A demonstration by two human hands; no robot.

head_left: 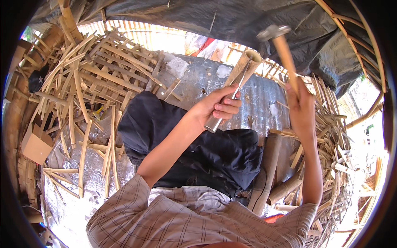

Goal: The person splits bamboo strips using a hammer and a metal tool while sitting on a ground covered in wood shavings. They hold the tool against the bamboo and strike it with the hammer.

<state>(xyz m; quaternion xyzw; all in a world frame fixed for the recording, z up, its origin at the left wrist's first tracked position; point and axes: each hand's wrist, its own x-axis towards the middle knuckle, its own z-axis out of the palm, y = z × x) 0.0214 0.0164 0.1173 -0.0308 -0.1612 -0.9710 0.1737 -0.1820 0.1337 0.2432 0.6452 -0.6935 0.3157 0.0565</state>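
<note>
Hammer (285, 54) gripped in right hand (301, 108), left hand (217, 104) clasping metal tool (213, 123), silvery floor (262, 97), dark tarp (235, 20) above

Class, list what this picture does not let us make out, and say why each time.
All in the head view:
1. Sharp detail of the hammer's head: blurred.
2. The end of its handle: hidden by the right hand.
3. Middle of the metal tool: covered by the left hand.
4. Lower end of the bamboo tube: hidden behind the left hand.
5. Silvery floor, lower left: washed out by glare.
</note>
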